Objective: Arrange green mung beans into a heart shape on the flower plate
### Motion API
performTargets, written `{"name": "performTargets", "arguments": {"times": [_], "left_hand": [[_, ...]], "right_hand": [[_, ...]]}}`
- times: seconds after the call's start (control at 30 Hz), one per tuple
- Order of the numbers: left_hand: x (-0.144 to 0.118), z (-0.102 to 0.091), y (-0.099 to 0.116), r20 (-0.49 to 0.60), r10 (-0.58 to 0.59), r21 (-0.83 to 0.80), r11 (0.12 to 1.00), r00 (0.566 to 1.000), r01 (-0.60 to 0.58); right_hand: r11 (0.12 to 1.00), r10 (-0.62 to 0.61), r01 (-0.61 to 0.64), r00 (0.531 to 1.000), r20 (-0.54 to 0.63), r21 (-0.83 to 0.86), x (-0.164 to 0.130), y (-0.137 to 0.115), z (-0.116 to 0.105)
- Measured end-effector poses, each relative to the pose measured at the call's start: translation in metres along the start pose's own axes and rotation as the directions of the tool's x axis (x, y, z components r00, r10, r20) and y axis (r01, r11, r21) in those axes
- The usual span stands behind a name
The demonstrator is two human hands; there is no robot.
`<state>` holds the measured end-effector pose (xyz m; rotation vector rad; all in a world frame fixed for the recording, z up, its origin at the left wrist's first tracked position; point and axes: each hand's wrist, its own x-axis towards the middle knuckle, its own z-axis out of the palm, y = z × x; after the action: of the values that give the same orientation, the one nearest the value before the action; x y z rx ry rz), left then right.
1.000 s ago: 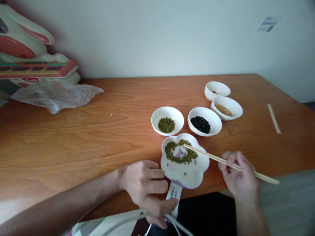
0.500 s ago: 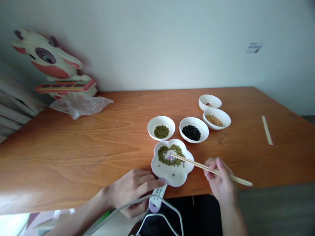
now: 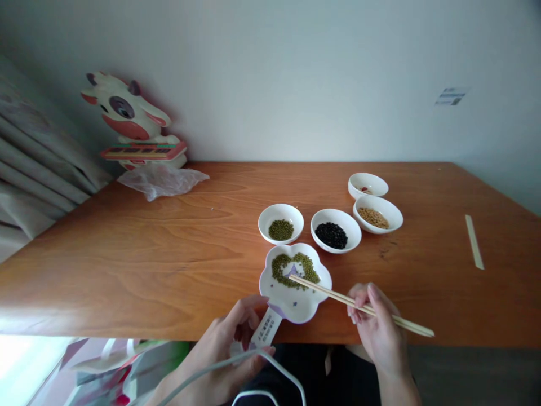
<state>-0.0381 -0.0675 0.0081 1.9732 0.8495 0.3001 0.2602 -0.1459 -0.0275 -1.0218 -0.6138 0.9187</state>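
A white flower-shaped dish (image 3: 302, 307) with a lilac rim and short handle lies at the table's front edge. Green mung beans (image 3: 279, 268) form a rough heart outline in it. My left hand (image 3: 230, 344) curls around the handle, forefinger at the rim and thumb near the handle's end. In my right hand (image 3: 376, 324) is a pair of wooden chopsticks (image 3: 333, 295), their tips together over the purple picture inside the bean outline; no bean shows between them. Just behind the dish stand a bowl of mung beans (image 3: 280, 230) and a bowl of black beans (image 3: 332, 235).
Farther right are a bowl of tan grains (image 3: 373, 218) and a bowl with a few reddish bits (image 3: 367, 190). A pale strip (image 3: 474, 242) lies at the right. A cow toy keyboard (image 3: 143, 151) and plastic bag (image 3: 163, 180) sit back left. A cable (image 3: 220, 363) crosses my left hand.
My left hand has shifted its hold on the handle, its fingers more curled and raised. The chopstick tips have moved slightly down within the bean outline. The whole view has shifted.
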Motion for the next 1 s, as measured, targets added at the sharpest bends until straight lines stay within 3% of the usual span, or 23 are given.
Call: {"name": "performTargets", "arguments": {"times": [0.17, 0.3, 0.47, 0.63, 0.7, 0.83, 0.9, 0.97, 1.0], "left_hand": [[-0.006, -0.011, -0.009, -0.004, -0.083, -0.036, 0.996, 0.997, 0.083], [-0.001, -0.024, -0.021, -0.128, -0.112, -0.145, 0.985, 0.985, 0.093], [0.017, -0.05, -0.026, -0.142, -0.05, -0.042, 0.998, 0.989, 0.044], [0.045, -0.066, -0.024, -0.035, 0.078, 0.191, 0.979, 0.996, -0.07], [0.061, -0.07, -0.025, 0.082, 0.142, 0.293, 0.943, 0.987, -0.16], [0.093, -0.08, -0.035, 0.23, 0.324, 0.411, 0.822, 0.918, -0.393], [0.104, -0.084, -0.043, 0.286, 0.423, 0.405, 0.76, 0.86, -0.508], [0.11, -0.086, -0.052, 0.278, 0.568, 0.355, 0.689, 0.775, -0.632], [0.112, -0.086, -0.056, 0.247, 0.602, 0.335, 0.682, 0.76, -0.65]], "right_hand": [[1.0, 0.001, -0.001, 1.0, -0.03, 0.004, -0.001, -0.003, 0.001], [1.0, 0.011, -0.012, 0.999, -0.042, -0.008, -0.002, -0.003, 0.002], [0.999, 0.01, -0.012, 0.998, -0.063, -0.032, -0.003, -0.003, 0.001], [0.999, 0.005, -0.01, 0.996, -0.088, -0.049, -0.002, -0.003, 0.001], [0.999, 0.003, -0.009, 0.995, -0.1, -0.053, -0.002, -0.003, 0.001], [0.998, -0.009, 0.001, 0.992, -0.127, -0.056, -0.003, -0.003, 0.002], [0.999, -0.014, 0.006, 0.99, -0.14, -0.054, -0.003, -0.002, 0.003], [0.999, -0.019, 0.012, 0.988, -0.156, -0.049, -0.003, -0.002, 0.003], [0.999, -0.024, 0.017, 0.986, -0.165, -0.047, -0.003, -0.002, 0.003]]}}
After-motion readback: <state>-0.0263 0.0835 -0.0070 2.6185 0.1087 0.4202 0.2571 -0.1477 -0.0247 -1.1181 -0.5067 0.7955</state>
